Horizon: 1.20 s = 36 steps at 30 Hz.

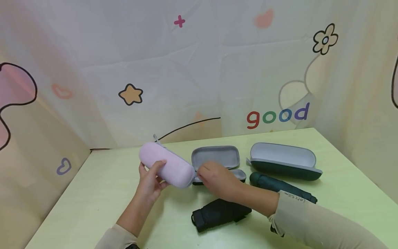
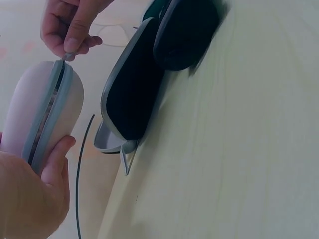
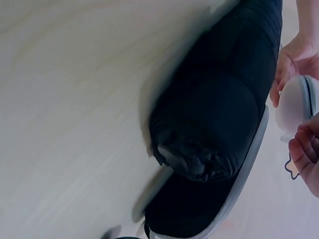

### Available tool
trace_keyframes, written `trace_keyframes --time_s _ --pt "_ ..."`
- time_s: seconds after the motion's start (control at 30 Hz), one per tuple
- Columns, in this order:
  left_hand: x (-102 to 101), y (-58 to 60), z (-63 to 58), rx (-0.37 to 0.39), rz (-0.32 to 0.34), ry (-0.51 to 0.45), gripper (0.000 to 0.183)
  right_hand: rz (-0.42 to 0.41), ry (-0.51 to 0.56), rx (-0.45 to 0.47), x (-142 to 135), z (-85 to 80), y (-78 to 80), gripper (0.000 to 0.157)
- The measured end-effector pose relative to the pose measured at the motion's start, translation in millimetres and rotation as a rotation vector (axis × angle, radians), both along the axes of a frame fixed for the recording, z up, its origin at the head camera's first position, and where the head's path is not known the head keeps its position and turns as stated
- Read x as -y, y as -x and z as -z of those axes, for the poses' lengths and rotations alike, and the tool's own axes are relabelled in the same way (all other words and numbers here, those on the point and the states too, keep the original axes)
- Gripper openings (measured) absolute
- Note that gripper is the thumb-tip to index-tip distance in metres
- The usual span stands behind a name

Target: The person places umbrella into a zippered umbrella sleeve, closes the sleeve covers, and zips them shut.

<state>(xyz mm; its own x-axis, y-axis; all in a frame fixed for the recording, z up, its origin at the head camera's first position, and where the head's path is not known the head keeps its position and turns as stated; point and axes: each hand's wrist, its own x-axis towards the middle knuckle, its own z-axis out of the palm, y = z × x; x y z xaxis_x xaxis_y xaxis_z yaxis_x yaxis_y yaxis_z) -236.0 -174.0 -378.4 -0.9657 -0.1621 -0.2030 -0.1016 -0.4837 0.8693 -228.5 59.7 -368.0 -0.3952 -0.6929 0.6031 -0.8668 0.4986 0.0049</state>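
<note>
A pale pink zip case (image 1: pixel 168 164) is held up over the table, tilted down to the right, in my left hand (image 1: pixel 150 181). The thumb lies along its near side. At the case's right end my right hand (image 1: pixel 217 180) pinches the small zipper pull (image 2: pixel 69 57) between thumb and fingers. Seen from the left wrist, a narrow gap runs between the grey zipper edges (image 2: pixel 45 117), with something inside that is too dark to make out. The right hand partly covers an open black case with grey lining (image 1: pixel 216 156) behind it.
An open dark green case (image 1: pixel 284 169) stands at the back right. In front of it lies a folded dark green umbrella (image 1: pixel 280 186). A folded black umbrella (image 1: pixel 219 214) lies nearer, below the right forearm. A printed curtain (image 1: pixel 199 86) backs the pale table (image 1: pixel 77 207).
</note>
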Motion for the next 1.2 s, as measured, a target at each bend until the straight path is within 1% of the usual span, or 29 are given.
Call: trace_keyframes --time_s 0.17,0.23,0.37,0.43,0.5,0.67,0.73,0.83,0.97,1.1,1.2 --pt "-7 -3.1 -1.6 0.016 -0.048 -0.120 0.087 0.016 -0.003 -0.031 2 2.8 -4.6 0.014" --pt "-10 -4.5 -2.0 0.015 -0.060 -0.170 0.086 0.026 0.005 -0.025 2 3.3 -6.0 0.014" --pt "-14 -6.2 -2.4 0.003 -0.071 -0.258 0.085 0.058 0.044 0.044 2 3.8 -7.9 0.012" --pt "-13 -6.5 -3.3 0.000 -0.063 -0.293 0.080 0.067 0.074 0.085 1 3.6 -9.1 0.010" --pt "-11 -7.0 -3.9 -0.003 -0.041 -0.304 0.075 0.066 0.097 0.109 0 4.2 -10.1 0.009" --pt "-2 -4.3 -4.6 -0.024 0.022 -0.270 0.063 0.016 0.152 0.064 -5 7.3 -10.9 0.010" --pt "3 -2.1 -5.4 -0.039 0.039 -0.260 0.054 -0.001 0.173 0.048 -8 7.2 -11.2 0.010" --pt "11 -0.9 -6.7 -0.071 0.054 -0.218 0.043 0.000 0.211 0.069 -14 5.9 -10.3 0.008" --pt "22 -3.8 -6.3 -0.097 0.084 -0.112 0.038 0.053 0.265 0.121 -23 2.9 -6.3 0.005" --pt "28 -8.2 -4.7 -0.089 0.134 -0.092 0.034 0.128 0.275 0.149 -29 -1.6 -1.5 0.006" --pt "29 -9.7 -4.6 -0.096 0.142 -0.101 0.032 0.178 0.270 0.163 -31 -4.1 1.7 0.007"
